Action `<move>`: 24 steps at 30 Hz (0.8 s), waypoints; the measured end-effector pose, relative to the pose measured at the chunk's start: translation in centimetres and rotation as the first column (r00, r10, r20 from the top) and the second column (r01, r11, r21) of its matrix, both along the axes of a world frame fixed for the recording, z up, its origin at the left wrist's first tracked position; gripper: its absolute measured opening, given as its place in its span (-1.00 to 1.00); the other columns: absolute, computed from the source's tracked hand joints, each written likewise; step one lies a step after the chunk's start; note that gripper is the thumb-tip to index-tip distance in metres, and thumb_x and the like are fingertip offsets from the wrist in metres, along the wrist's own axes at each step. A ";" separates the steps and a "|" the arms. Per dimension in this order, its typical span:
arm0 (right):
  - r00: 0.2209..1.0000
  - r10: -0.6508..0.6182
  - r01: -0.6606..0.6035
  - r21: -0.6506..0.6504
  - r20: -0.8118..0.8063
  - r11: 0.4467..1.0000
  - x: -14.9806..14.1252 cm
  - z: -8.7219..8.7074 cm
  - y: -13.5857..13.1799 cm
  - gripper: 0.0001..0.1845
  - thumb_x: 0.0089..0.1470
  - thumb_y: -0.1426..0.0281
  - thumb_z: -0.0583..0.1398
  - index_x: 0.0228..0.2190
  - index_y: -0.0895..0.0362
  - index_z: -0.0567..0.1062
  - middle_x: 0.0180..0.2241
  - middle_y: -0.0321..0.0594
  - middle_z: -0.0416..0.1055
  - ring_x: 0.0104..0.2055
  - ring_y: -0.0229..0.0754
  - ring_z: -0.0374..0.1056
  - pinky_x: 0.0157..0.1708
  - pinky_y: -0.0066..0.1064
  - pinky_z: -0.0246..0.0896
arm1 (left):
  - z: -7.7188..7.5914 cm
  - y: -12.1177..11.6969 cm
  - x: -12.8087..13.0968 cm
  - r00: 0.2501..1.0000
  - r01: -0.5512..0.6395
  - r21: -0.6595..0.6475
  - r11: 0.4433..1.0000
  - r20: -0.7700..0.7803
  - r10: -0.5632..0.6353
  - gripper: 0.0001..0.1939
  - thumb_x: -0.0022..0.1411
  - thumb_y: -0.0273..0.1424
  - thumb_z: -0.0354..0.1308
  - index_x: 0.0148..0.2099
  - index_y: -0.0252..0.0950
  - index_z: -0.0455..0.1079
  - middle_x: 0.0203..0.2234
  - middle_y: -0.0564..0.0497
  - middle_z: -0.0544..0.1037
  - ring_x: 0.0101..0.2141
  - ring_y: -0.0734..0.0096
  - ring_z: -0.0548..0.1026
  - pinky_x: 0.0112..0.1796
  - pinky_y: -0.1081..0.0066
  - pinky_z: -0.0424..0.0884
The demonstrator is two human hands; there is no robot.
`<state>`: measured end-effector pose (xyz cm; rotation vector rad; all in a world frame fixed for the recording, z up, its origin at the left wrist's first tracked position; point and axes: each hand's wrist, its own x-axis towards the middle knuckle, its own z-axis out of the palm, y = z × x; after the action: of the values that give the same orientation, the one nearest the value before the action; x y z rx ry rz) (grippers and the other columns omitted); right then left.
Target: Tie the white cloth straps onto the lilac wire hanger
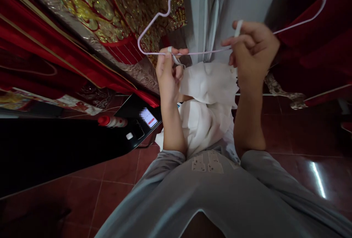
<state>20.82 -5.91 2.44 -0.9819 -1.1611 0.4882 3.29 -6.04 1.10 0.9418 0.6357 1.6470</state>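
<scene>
A pale lilac clothes hanger [205, 52] spans the upper middle of the view, its long bar running across both hands. My left hand [171, 75] is closed around the bar near its left end, with a narrow white strap [177, 61] looped at the fingers. Farther right, my right hand [255, 49] is closed at the bar and holds another white strap [238, 28], which loops up over a finger. Below the bar, between my forearms, hangs a white garment [207, 84] in loose folds. The right fingers hide part of the bar.
To the left stands a black table [82, 139] bearing a lit phone [149, 117], a dark device [136, 129], a small white case [129, 136] and a red-capped bottle [112, 121]. Red and gold sequinned garments [90, 7] hang at upper left; dark red cloth [321, 55] hangs right.
</scene>
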 end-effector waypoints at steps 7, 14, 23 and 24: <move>0.985 -0.029 0.032 -0.010 0.169 0.999 -0.7 -2.4 0.9 -0.80 0.21 0.24 0.18 -0.16 0.02 0.50 -0.32 -0.30 0.53 -0.44 -0.34 0.33 -0.42 -0.40 0.21 | -0.5 0.1 -0.3 0.998 0.038 0.018 0.999 -0.050 -0.037 -0.64 0.59 -0.47 -0.13 -0.25 -0.22 0.41 -0.25 -0.02 0.58 -0.71 0.46 -0.07 -0.60 0.33 -0.18; 0.985 -0.085 0.080 0.039 0.149 0.996 0.8 -2.3 0.8 -0.59 0.13 0.04 0.21 -0.05 -0.05 0.46 -0.26 -0.28 0.53 -0.39 -0.24 0.38 -0.37 -0.31 0.25 | -1.0 0.9 -2.9 0.966 -0.233 0.071 0.970 -0.100 0.239 -0.65 0.44 -0.73 -0.03 -0.05 -0.20 0.41 -0.08 0.03 0.59 -0.64 0.49 0.25 -0.64 0.44 0.10; 0.987 -0.073 0.068 0.037 0.143 0.997 1.0 -2.8 1.4 -0.56 0.11 0.01 0.22 -0.06 -0.02 0.45 -0.27 -0.28 0.55 -0.39 -0.24 0.38 -0.32 -0.31 0.31 | -1.8 1.6 -6.7 0.786 -0.530 0.217 0.820 -0.238 0.571 -0.70 0.32 -0.70 0.10 -0.26 -0.26 0.57 -0.08 0.02 0.61 -0.64 0.58 0.35 -0.63 0.53 0.32; 0.987 -0.074 0.070 0.038 0.142 0.997 0.9 -2.9 1.4 -0.57 0.12 0.02 0.22 -0.07 -0.01 0.45 -0.29 -0.28 0.54 -0.41 -0.25 0.37 -0.33 -0.33 0.30 | -1.6 1.8 -6.9 0.786 -0.527 0.233 0.817 -0.232 0.573 -0.73 0.30 -0.68 0.15 -0.27 -0.24 0.58 -0.06 0.02 0.61 -0.61 0.54 0.40 -0.61 0.52 0.36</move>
<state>21.67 -4.51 -0.41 -1.0400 -1.2533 0.3443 -3.58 -4.22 -0.52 1.2042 1.0783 2.1195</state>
